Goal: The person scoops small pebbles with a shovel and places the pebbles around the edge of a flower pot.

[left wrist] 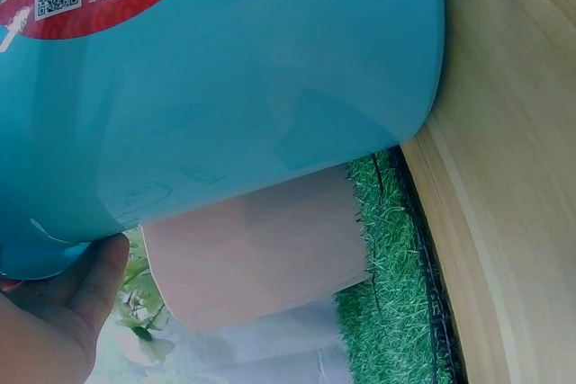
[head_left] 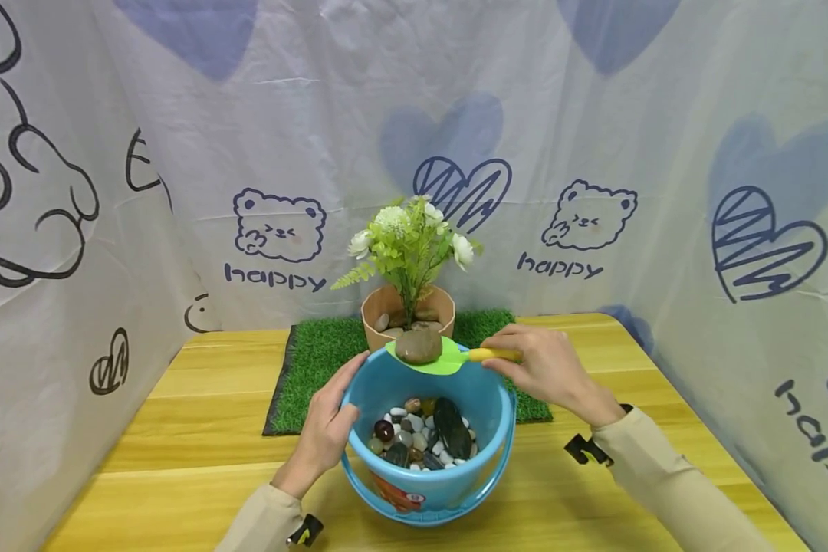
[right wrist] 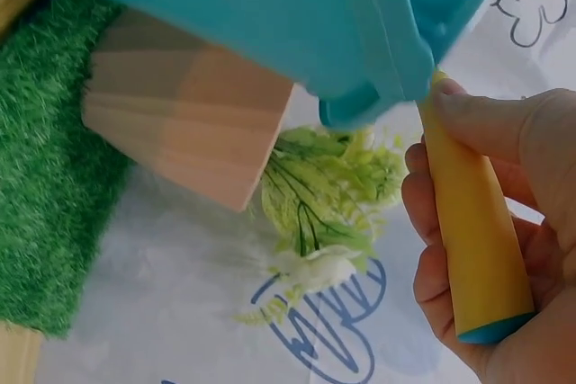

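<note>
My right hand (head_left: 541, 364) grips the yellow handle (right wrist: 477, 231) of a toy shovel with a light green blade (head_left: 448, 359). On the blade lies a large brown stone (head_left: 418, 346), over the far rim of a blue bucket (head_left: 428, 491). My left hand (head_left: 327, 422) holds the bucket's left rim, thumb inside and fingers around the outside. Inside the bucket are many small stones (head_left: 419, 441), white, grey and dark, with a long black stone (head_left: 451, 428) among them. Just behind stands a peach flowerpot (head_left: 372, 303) holding stones and a white-flowered plant (head_left: 407, 245).
The flowerpot stands on a green artificial grass mat (head_left: 293, 383), which lies on a wooden table (head_left: 207, 429). A white printed cloth (head_left: 359, 138) hangs behind and at both sides. The bucket's blue carrying handle (head_left: 504, 460) hangs down at its front.
</note>
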Available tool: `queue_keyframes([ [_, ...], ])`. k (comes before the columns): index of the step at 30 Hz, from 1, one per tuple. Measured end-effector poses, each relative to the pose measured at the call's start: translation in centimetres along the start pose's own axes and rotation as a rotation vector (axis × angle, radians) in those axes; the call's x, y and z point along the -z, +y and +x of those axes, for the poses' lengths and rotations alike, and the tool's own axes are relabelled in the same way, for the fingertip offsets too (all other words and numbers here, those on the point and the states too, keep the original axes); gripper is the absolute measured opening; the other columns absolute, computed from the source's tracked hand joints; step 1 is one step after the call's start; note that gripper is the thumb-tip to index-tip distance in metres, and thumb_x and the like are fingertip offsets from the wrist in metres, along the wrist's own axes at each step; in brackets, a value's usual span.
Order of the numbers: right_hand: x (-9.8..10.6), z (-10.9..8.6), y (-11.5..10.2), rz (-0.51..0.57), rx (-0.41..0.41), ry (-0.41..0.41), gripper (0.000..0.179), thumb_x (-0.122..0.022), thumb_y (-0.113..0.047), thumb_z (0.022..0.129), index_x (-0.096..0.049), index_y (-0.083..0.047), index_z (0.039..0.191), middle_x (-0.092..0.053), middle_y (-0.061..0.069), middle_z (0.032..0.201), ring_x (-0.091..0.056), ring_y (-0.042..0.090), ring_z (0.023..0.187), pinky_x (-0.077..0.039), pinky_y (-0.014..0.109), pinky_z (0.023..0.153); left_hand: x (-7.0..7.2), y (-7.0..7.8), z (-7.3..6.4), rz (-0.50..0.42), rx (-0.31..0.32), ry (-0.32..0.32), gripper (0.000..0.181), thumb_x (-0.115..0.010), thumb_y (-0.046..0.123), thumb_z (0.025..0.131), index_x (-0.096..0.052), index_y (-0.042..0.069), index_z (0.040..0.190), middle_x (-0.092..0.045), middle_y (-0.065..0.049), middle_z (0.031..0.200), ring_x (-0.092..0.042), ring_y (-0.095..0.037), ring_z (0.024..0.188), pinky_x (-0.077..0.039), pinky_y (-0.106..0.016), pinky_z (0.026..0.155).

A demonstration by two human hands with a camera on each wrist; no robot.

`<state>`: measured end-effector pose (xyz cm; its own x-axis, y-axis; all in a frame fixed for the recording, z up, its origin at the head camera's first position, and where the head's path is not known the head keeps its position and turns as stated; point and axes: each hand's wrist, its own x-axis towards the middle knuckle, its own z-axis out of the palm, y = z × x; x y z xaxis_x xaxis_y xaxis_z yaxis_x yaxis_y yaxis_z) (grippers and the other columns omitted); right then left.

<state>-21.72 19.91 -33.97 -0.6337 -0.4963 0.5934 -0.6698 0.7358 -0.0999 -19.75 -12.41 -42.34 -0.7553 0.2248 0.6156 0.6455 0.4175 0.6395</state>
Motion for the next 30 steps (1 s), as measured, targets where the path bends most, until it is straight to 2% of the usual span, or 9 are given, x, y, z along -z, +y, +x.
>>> queue_keyframes([
  [5,0.1,1.2,1.0,-0.007,-0.023,-0.014,0.027,-0.077,-0.028,0.083,-0.078,-0.012,0.104,-0.075,0.003,0.095,-0.066,0.014,0.069,-0.049,0.026,0.056,0.0,0.0,0.0,-0.005,-0.002,0.012,0.068,-0.043,0.001,0.080,-0.044,0.008,0.148,-0.052,-0.012,0.144,-0.063,-0.031,0.116,-0.056,-0.049,0.085],
  [13,-0.5,2.3,2.4,-0.039,-0.069,-0.035,0.030,-0.076,-0.032,0.084,-0.077,-0.013,0.107,-0.075,0.005,0.097,-0.067,0.016,0.070,-0.045,0.024,0.052,0.0,0.0,0.0,-0.005,0.006,0.013,0.068,-0.043,0.001,0.080,-0.045,0.008,0.148,-0.053,-0.011,0.144,-0.062,-0.030,0.116,-0.056,-0.048,0.085],
  [24,-2.4,4.2,3.9,-0.059,-0.090,-0.089,0.028,-0.072,-0.030,0.087,-0.076,-0.012,0.108,-0.074,0.006,0.100,-0.067,0.017,0.075,-0.051,0.029,0.061,0.1,0.0,0.0,-0.006,0.007,0.004,0.069,-0.043,0.000,0.080,-0.044,0.009,0.148,-0.053,-0.011,0.144,-0.062,-0.030,0.117,-0.055,-0.049,0.086],
  [30,-3.6,5.6,4.6,-0.104,-0.073,-0.123,0.027,-0.072,-0.029,0.087,-0.076,-0.012,0.107,-0.074,0.007,0.101,-0.066,0.018,0.072,-0.044,0.023,0.050,0.0,0.0,-0.1,-0.008,0.011,0.000,0.069,-0.042,0.000,0.081,-0.043,0.010,0.149,-0.052,-0.011,0.145,-0.062,-0.031,0.117,-0.055,-0.049,0.086],
])
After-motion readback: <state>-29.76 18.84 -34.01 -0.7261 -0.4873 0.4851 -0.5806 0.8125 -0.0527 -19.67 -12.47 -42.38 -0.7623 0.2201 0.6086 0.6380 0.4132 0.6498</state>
